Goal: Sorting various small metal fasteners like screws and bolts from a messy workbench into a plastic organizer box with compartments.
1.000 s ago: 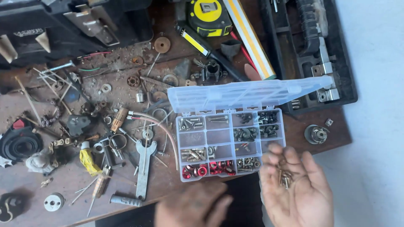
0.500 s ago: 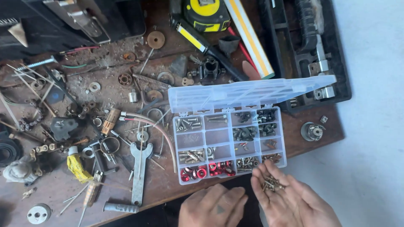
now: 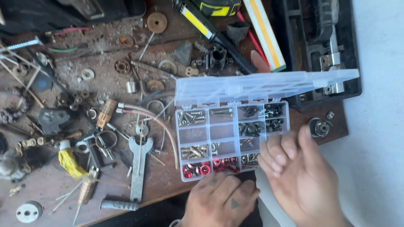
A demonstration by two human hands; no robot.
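Tilting over the near right corner of the clear plastic compartment box (image 3: 232,135), the right hand (image 3: 301,176) now shows its palm turned sideways with the fingers loosely cupped and close together. Half a second ago that palm lay flat and open, with a small heap of brass-coloured screws plain on it; now the screws are out of sight, and I cannot tell whether they lie hidden behind the fingers or have dropped into the box. The hand has also moved up and inward, so that its fingertips cover the lower right compartments.

The left hand (image 3: 221,203) rests palm down at the near edge of the box, fingers relaxed and spread, holding nothing; it has shifted slightly toward the box. The box sits open on the brown wooden workbench (image 3: 126,54), its lid (image 3: 265,86) standing back. The red metal washers (image 3: 198,169) lie in the front row, just ahead of the left hand. To the left, well apart, lies a flat grey steel spanner (image 3: 138,166) among scattered washers and wire.
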